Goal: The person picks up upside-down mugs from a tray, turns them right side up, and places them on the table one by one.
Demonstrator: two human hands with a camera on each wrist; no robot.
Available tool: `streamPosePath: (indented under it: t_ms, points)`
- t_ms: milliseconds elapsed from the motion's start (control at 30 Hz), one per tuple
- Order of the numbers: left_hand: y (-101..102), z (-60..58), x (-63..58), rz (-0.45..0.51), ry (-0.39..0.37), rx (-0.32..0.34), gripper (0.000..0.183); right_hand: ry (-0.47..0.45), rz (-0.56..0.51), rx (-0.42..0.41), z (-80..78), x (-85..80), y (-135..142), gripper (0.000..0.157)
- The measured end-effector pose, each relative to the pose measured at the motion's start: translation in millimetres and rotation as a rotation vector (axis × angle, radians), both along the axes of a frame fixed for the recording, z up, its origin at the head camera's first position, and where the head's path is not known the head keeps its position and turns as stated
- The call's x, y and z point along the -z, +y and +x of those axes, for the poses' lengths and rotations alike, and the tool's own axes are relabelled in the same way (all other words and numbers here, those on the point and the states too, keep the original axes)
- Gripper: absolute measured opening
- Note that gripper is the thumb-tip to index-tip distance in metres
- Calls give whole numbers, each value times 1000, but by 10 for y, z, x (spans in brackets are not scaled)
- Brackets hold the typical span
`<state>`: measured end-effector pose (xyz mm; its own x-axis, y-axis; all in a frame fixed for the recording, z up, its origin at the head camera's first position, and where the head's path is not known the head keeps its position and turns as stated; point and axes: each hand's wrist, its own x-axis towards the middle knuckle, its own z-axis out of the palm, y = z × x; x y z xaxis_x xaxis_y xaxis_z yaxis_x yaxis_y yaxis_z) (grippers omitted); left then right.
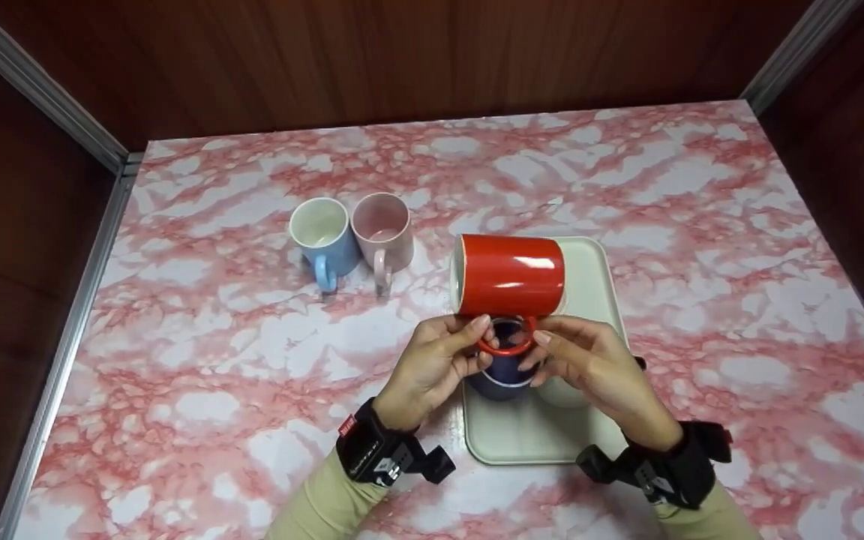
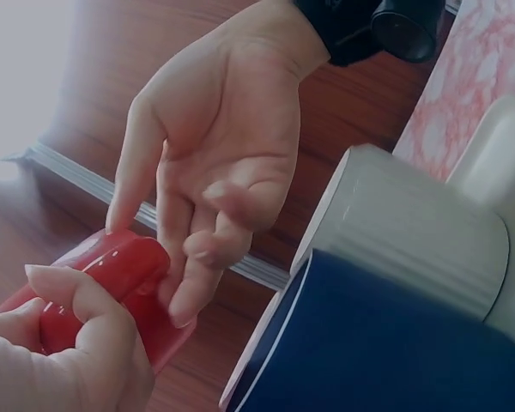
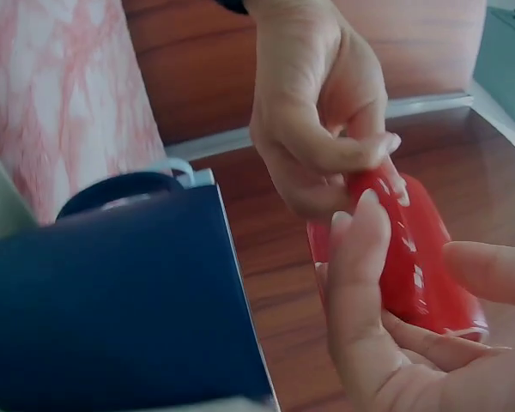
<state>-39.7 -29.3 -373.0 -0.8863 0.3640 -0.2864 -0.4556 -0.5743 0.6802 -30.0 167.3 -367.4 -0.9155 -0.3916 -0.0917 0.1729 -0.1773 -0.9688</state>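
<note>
A red mug [image 1: 514, 274] is held in the air on its side, its pale mouth facing left and its handle [image 1: 507, 351] towards me. My left hand [image 1: 432, 364] pinches the left side of that handle between thumb and fingers. On the other side, my right hand [image 1: 593, 367] has its fingers spread and loosely bent, with fingertips touching the red mug in the left wrist view. Below the hands, a navy mug [image 1: 501, 379] and a whitish mug [image 2: 412, 223] stand on a cream tray [image 1: 522, 446]; the hands partly hide both in the head view.
To the left of the tray, a light blue mug [image 1: 334, 251] and a pink mug [image 1: 394, 247] stand upright side by side, handles towards me. The table [image 1: 214, 330] has a red-and-white marbled top. Dark wood panels [image 1: 402, 60] rise behind it and at both sides.
</note>
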Motion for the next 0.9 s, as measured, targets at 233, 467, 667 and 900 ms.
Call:
streamPosePath:
  t_ms: [233, 467, 667, 900]
  points:
    - [-98, -60, -36, -36, 32, -54, 14, 5, 14, 173, -10, -86, 182, 30]
    - [-277, -190, -3, -101, 85, -129, 15, 78, -131, 280, -36, -117, 440, 22]
    - [-369, -329, 110, -164, 88, -204, 9, 124, -264, 330, -45, -86, 660, 19]
    - [-365, -459, 274, -226, 46, -240, 14, 113, -353, 345, -32, 8, 844, 20]
